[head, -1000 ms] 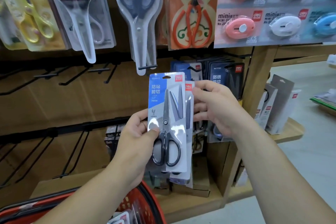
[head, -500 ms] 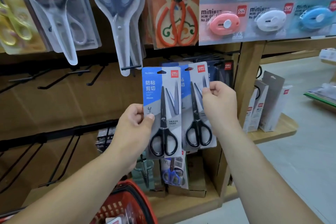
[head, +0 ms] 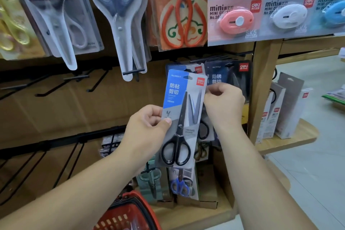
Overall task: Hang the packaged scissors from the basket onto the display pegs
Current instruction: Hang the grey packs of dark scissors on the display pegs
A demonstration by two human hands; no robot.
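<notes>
**FINDING: PACK IN HAND, NOT YET ON A PEG; MISSED-SLOT AND DROP RISKS**

Position: the packaged scissors [head: 183, 110] are held upright in front of the display, above the red basket [head: 128, 211] at the near edge. They overlap the dark blue packs [head: 228, 74] already hanging behind.

Grip: the left hand [head: 147, 129] pinches the card's lower left edge, thumb on the face and fingers behind. The right hand [head: 225, 104] has its fingers curled tight at the card's right edge. Whether they hold this card, a pack behind it, or nothing cannot be told.

Risks, as judged:
- The hang slot [head: 185, 77] sits far from the low one-edge pinch, so the card top may sway and miss a peg tip.
- The hanging packs hide the peg behind them, and a blind push could snag or unseat them.
- A loosened pinch would drop the pack toward the shelf stock [head: 180, 185] below.
- The empty pegs [head: 78, 78] lie well to the left, and a reach across could brush the neighbouring hanging goods.
</notes>
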